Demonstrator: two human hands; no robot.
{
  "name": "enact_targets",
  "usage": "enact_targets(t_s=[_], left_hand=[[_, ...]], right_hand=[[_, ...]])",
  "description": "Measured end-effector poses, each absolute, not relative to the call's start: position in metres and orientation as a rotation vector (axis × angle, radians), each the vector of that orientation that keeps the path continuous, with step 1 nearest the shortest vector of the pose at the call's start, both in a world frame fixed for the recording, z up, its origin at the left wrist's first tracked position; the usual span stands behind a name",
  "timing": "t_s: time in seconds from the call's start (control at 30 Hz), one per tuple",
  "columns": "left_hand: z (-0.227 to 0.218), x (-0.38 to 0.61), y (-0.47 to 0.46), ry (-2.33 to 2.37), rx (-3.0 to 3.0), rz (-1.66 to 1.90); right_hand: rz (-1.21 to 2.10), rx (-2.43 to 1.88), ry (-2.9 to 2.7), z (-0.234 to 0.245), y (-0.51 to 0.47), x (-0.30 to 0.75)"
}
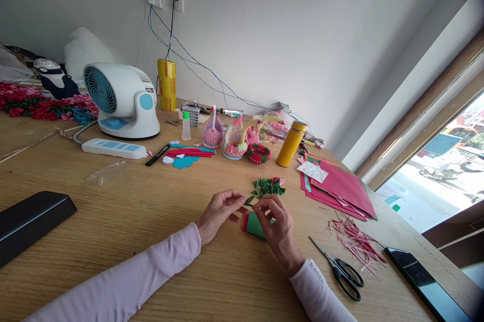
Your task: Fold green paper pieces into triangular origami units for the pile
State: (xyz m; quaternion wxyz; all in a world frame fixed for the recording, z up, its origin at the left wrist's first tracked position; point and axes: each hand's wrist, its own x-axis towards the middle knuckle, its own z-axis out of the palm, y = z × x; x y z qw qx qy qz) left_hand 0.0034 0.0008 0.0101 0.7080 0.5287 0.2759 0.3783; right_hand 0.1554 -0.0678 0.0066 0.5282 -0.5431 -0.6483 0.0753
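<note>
My left hand (219,211) and my right hand (278,226) meet over the wooden table (151,241), fingertips pinched together on a small green folded paper piece (250,200). Under my right hand lies a small stack of green and red paper slips (252,224). Just beyond my fingers sits a pile of folded green paper pieces (267,187) with a little pink among them. Both arms wear pale pink sleeves.
Black scissors (340,269) and thin red paper trimmings (355,241) lie to the right, near a phone (427,281) and red paper sheets (340,188). Farther back stand a yellow flask (290,143), paper swan models (236,138), a fan (121,100) and a power strip (113,148). A black case (30,221) lies at left.
</note>
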Motion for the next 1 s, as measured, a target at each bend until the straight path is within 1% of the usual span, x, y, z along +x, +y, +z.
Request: enact_targets(t_s=[0.1, 0.2, 0.3, 0.4, 0.47, 0.6, 0.7, 0.8, 0.9, 1.0], left_hand=[[0.01, 0.003, 0.002, 0.578, 1.107, 0.854], [0.01, 0.003, 0.002, 0.552, 1.079, 0.842], [0.008, 0.004, 0.002, 0.528, 1.086, 0.825], [0.007, 0.003, 0.003, 0.518, 1.04, 0.838], [0.007, 0.002, 0.005, 0.515, 0.978, 0.83], [0.008, -0.001, 0.007, 0.49, 0.861, 0.671], [0.009, -0.001, 0.006, 0.445, 0.829, 0.516], [0.009, -0.001, 0.003, 0.45, 0.911, 0.502], [0.01, 0.001, 0.001, 0.514, 1.127, 0.611], [0.009, 0.004, -0.001, 0.541, 1.343, 0.692]], right_hand=[[0.267, -1.351, -1.465, 0.007, -0.067, 0.154], [0.493, -1.395, -1.291, 0.004, -0.065, 0.152], [0.705, -1.346, -1.192, 0.001, -0.063, 0.152], [0.877, -1.229, -1.205, 0.001, -0.063, 0.154], [0.859, -1.181, -1.238, 0.004, -0.064, 0.156], [0.517, -1.182, -1.455, 0.011, -0.066, 0.161], [0.394, -1.181, -1.648, 0.012, -0.066, 0.163], [0.396, -1.27, -1.621, 0.009, -0.064, 0.164], [0.451, -1.389, -1.475, 0.004, -0.062, 0.164], [0.549, -1.41, -1.423, 0.002, -0.061, 0.163]])
